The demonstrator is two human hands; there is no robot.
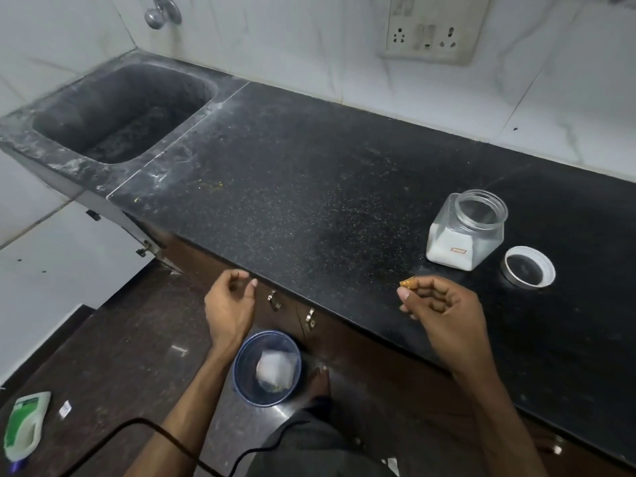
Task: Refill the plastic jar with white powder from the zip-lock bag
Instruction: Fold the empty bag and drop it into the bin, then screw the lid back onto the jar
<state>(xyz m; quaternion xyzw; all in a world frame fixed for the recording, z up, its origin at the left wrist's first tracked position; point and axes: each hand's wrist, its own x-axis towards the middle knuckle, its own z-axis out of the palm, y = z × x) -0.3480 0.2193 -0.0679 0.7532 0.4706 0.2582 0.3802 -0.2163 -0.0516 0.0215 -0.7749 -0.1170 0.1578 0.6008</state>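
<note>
jar (465, 232) sits open near the counter's (309, 173) front edge, powder inside, lid (529, 267) just beside it. bag (275, 368) lies in the bin (266, 368) below. left hand (230, 306) loosely curled, empty; right hand (444, 311) pinches a small orange scrap (407, 283). pouring looks done, capping remains.

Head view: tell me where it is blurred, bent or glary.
Head view: wide-angle bend curves the counter edge and wall tiles; the bag in the blue bin is smeared by blur; soft glare on the floor beside it; the jar and lid are fairly sharp; the socket plate is soft.
</note>
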